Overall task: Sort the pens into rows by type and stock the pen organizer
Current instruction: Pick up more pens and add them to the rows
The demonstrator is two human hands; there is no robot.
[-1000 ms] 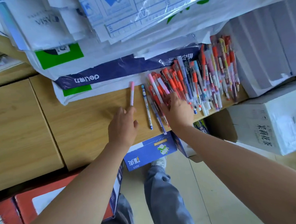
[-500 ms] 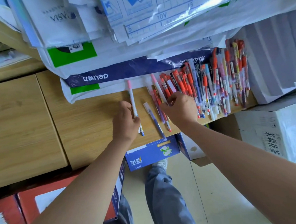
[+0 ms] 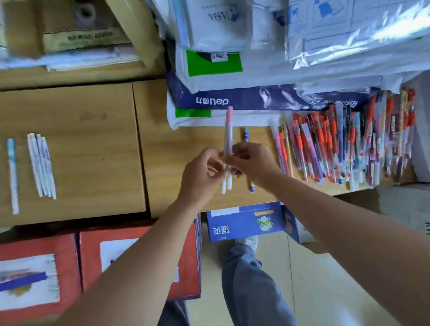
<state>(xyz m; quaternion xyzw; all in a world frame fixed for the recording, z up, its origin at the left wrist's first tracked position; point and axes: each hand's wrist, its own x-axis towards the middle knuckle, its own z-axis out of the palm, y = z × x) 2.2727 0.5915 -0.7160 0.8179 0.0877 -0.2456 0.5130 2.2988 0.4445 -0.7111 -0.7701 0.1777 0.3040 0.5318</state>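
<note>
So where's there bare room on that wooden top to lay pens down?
Bare wood lies between the white pens and the held pink-capped pens, in front of the blue paper pack. Right of the lone blue pen, the red-capped pile crowds it.

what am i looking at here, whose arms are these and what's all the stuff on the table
There is no machine here: these are a person's bare arms, filmed by one wide-angle camera worn on their head and looking down, which is why the picture looks bent. The left hand and right hand meet over a wooden table and together grip what look like two pink-capped pens. A blue pen lies beside the right hand. To the right is an unsorted pile of mostly orange-capped pens. Far left, rows of pale pens lie in line. Paper packs are stacked behind.
</note>
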